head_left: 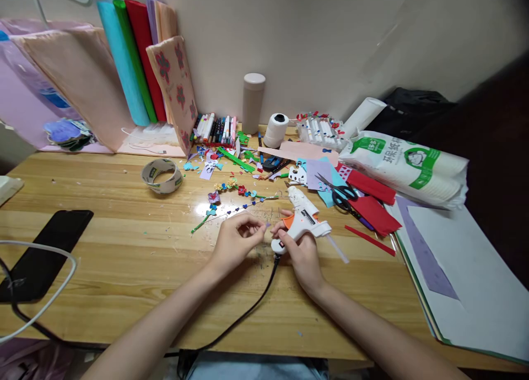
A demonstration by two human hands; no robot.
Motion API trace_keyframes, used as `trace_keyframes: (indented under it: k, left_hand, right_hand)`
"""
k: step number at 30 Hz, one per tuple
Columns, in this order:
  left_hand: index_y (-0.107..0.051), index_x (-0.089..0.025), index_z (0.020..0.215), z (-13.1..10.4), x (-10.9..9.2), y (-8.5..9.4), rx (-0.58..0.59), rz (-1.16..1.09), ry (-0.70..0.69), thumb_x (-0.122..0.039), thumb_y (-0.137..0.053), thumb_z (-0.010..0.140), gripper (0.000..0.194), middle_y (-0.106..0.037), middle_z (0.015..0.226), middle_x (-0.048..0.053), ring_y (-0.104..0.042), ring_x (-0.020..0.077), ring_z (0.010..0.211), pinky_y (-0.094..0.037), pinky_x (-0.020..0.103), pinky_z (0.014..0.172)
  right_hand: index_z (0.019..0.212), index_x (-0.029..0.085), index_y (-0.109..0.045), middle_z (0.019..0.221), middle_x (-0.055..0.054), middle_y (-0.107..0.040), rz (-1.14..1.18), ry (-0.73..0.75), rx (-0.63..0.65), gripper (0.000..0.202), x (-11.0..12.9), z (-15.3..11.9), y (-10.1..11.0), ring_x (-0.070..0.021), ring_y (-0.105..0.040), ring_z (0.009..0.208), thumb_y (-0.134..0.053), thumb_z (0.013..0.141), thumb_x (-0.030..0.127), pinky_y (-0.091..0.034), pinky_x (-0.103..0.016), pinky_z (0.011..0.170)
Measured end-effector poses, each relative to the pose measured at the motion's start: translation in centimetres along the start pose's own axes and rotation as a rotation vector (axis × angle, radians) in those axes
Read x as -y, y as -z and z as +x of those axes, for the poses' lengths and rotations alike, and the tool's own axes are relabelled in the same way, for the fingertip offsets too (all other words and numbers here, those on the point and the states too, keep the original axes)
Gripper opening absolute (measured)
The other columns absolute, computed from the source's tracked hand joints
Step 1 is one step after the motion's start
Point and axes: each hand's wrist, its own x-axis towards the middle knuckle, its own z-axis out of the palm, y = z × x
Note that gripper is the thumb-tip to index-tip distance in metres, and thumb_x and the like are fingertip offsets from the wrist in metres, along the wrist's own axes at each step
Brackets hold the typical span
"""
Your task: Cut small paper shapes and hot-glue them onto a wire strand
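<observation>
My right hand [301,250] is closed around the handle of a white glue gun [306,220] with an orange trigger. The gun's nozzle points away from me, a clear glue stick [338,249] sticks out of its rear, and a black cord [252,313] trails from the handle. Left of it, my left hand [239,237] pinches a tiny purple scrap [268,224] between thumb and finger. Just beyond both hands lies a garland of small paper flowers [242,190] on a green stem, with a string of blue pieces [243,206] beside it.
Black scissors [341,195] rest on coloured paper at right. A tape roll [162,176] stands left of the garland; a phone [45,253] lies farther left. Behind are markers [215,129], a thread spool [276,130] and a bottle [253,104]. Wrapped paper cups [407,165] and paper sheets [487,281] occupy the right.
</observation>
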Motion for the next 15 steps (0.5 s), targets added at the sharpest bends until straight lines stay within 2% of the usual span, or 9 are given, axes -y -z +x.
trace_keyframes:
  k: [4, 7, 11, 15]
  left_hand:
    - [-0.065, -0.014, 0.069, 0.9, 0.1, 1.6, -0.154, -0.016, 0.066, -0.033, -0.066, 0.070, 0.020, -0.058, 0.061, 0.000, -0.046, 0.0091, 0.055, -0.034, 0.020, 0.050]
    - [-0.065, -0.014, 0.069, 1.4, 0.2, 2.9, -0.238, -0.028, 0.086, -0.036, -0.067, 0.068, 0.022, -0.060, 0.063, 0.001, -0.049, 0.0106, 0.058, -0.037, 0.021, 0.053]
    - [-0.066, -0.014, 0.069, 1.5, 0.1, 3.6, -0.293, -0.035, 0.072, -0.036, -0.068, 0.068, 0.023, -0.062, 0.066, 0.002, -0.051, 0.0109, 0.059, -0.038, 0.021, 0.055]
    - [-0.066, -0.014, 0.070, 1.3, -0.1, 3.5, -0.287, -0.010, 0.029, -0.035, -0.068, 0.068, 0.021, -0.060, 0.064, 0.001, -0.048, 0.0097, 0.056, -0.035, 0.021, 0.052]
  right_hand:
    - [0.082, 0.017, -0.060, 0.087, -0.004, -0.062, -0.049, 0.032, 0.116, 0.021, -0.1, -0.4, 0.4, -0.0187, -0.056, 0.084, -0.047, 0.085, 0.033, -0.040, -0.032, 0.085]
    - [0.083, 0.016, -0.060, 0.080, -0.005, -0.062, -0.050, 0.001, 0.224, 0.024, 0.0, -0.9, 0.5, -0.0188, -0.057, 0.079, -0.046, 0.086, 0.035, -0.043, -0.031, 0.077]
    - [0.087, 0.015, -0.055, 0.066, -0.002, -0.057, 0.028, -0.070, 0.288, 0.025, 0.0, -1.6, 0.6, -0.0159, -0.053, 0.059, -0.047, 0.084, 0.038, -0.044, -0.027, 0.056]
    - [0.083, 0.015, -0.053, 0.060, 0.000, -0.054, 0.049, -0.086, 0.314, 0.021, -0.1, -1.8, 0.6, -0.0142, -0.049, 0.052, -0.050, 0.080, 0.036, -0.041, -0.025, 0.049]
